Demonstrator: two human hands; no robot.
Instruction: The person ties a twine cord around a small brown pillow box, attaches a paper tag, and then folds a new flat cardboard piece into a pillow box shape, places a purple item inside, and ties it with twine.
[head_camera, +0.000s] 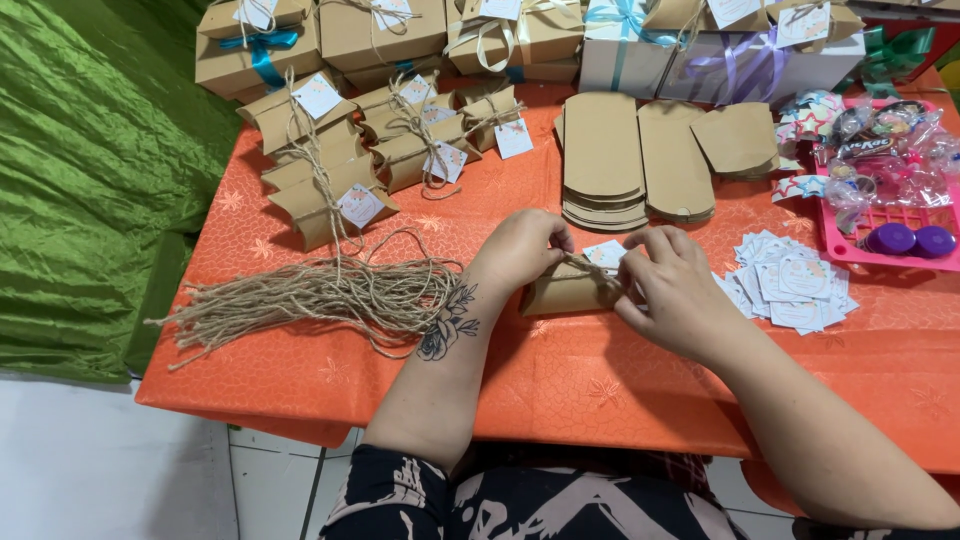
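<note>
A small brown kraft pillow box (558, 296) lies on the orange tablecloth (560, 385) in front of me. My left hand (520, 248) rests over its top left, fingers curled on the jute twine around it. My right hand (672, 288) pinches the twine at the box's right end. A small white paper tag (604, 254) sits just behind the box, between my hands. A loose bundle of cut jute twine (320, 295) lies to the left of my left forearm.
Finished tied pillow boxes (330, 185) are piled at back left. Flat unfolded boxes (603, 160) are stacked at back centre. Loose tags (795, 285) lie right, next to a pink tray (845, 248) of sweets. Ribboned gift boxes (620, 45) line the far edge. Green cloth (90, 180) hangs left.
</note>
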